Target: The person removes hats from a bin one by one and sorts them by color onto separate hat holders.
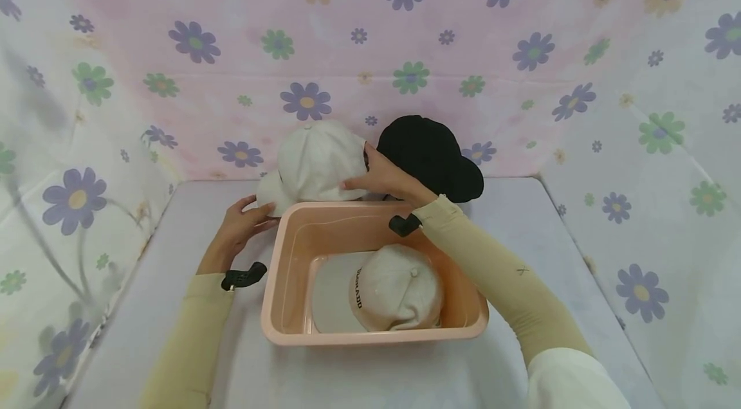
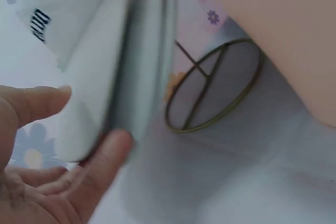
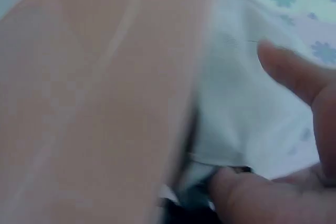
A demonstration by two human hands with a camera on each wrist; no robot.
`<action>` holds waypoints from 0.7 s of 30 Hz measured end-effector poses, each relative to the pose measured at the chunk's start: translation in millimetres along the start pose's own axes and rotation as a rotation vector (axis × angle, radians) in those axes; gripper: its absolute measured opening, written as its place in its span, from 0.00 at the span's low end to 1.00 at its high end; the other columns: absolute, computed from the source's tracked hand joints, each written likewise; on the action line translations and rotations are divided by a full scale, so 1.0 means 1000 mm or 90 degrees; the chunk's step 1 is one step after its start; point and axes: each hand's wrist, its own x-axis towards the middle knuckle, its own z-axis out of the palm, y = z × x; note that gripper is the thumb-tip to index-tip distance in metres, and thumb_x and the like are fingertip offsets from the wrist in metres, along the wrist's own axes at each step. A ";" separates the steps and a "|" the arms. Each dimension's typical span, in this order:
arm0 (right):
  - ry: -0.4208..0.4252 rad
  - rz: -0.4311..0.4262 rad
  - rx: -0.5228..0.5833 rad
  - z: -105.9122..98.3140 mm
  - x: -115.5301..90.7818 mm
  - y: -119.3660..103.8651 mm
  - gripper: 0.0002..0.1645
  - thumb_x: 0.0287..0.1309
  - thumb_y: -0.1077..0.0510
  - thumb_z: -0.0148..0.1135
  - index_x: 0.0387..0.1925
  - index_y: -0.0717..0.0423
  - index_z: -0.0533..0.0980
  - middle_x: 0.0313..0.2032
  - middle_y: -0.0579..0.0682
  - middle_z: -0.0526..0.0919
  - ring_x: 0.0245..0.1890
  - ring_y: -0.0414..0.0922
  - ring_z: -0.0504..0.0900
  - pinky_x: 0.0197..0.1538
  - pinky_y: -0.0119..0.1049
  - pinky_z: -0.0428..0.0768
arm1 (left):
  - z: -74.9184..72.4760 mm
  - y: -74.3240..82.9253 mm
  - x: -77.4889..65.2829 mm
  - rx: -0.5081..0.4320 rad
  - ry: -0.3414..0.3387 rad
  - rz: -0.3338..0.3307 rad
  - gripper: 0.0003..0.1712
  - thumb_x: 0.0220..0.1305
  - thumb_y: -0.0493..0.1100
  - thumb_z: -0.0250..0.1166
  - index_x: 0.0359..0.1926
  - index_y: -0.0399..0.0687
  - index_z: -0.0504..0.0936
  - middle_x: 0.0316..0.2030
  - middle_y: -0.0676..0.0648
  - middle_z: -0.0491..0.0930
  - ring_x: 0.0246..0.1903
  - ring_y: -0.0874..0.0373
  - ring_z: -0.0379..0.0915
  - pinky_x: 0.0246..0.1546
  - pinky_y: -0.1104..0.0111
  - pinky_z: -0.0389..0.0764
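A white baseball cap (image 1: 321, 161) is held between both hands behind the bin, its brim pointing left. My left hand (image 1: 243, 222) pinches the brim, thumb on top and fingers beneath; dark lettering shows on the cap's front (image 2: 41, 24) in the left wrist view. My right hand (image 1: 389, 174) grips the cap's back edge, with the thumb (image 3: 289, 69) on the outside. Beside that hand, a black cap (image 1: 428, 155) sits with its brim to the right. A beige cap (image 1: 399, 290) with dark lettering lies in the peach plastic bin (image 1: 370, 337), brim to the left.
The bin stands on a pale-covered table (image 1: 324, 380), its far wall close in front of the white cap. A brass-coloured wire ring base (image 2: 215, 85) shows behind the bin in the left wrist view. Flower-printed cloth (image 1: 359, 55) encloses the back and sides.
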 end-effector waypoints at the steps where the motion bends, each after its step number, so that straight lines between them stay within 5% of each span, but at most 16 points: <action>1: -0.017 0.012 -0.005 -0.004 -0.002 -0.002 0.67 0.60 0.48 0.73 0.81 0.54 0.35 0.77 0.57 0.55 0.74 0.52 0.62 0.71 0.48 0.70 | -0.002 0.003 -0.002 0.021 -0.006 -0.007 0.48 0.76 0.44 0.60 0.79 0.32 0.39 0.61 0.29 0.72 0.40 0.65 0.84 0.51 0.68 0.84; 4: -0.071 0.037 -0.019 -0.019 -0.011 -0.008 0.68 0.63 0.45 0.69 0.81 0.53 0.28 0.78 0.57 0.53 0.76 0.51 0.60 0.71 0.48 0.70 | -0.006 0.011 -0.008 0.084 -0.019 -0.025 0.49 0.78 0.47 0.55 0.79 0.33 0.31 0.71 0.23 0.57 0.56 0.51 0.80 0.60 0.61 0.78; 8: -0.102 0.028 -0.031 -0.038 -0.031 -0.021 0.66 0.66 0.45 0.66 0.80 0.50 0.26 0.79 0.53 0.51 0.77 0.50 0.59 0.72 0.48 0.69 | -0.008 0.022 -0.020 0.161 -0.007 -0.015 0.49 0.79 0.48 0.53 0.79 0.33 0.30 0.73 0.22 0.54 0.72 0.34 0.60 0.68 0.53 0.70; 16: -0.039 -0.064 -0.067 -0.065 -0.088 -0.046 0.59 0.69 0.49 0.64 0.82 0.48 0.33 0.79 0.50 0.52 0.78 0.48 0.56 0.77 0.44 0.60 | -0.007 0.047 -0.045 0.285 0.030 0.075 0.48 0.78 0.50 0.54 0.80 0.34 0.36 0.74 0.22 0.52 0.72 0.29 0.56 0.69 0.41 0.65; 21: -0.020 -0.126 -0.089 -0.075 -0.129 -0.051 0.56 0.71 0.51 0.62 0.82 0.46 0.35 0.79 0.50 0.52 0.78 0.49 0.54 0.79 0.46 0.56 | 0.001 0.065 -0.062 0.312 0.069 0.172 0.43 0.77 0.47 0.56 0.80 0.36 0.45 0.73 0.25 0.59 0.71 0.30 0.58 0.68 0.39 0.65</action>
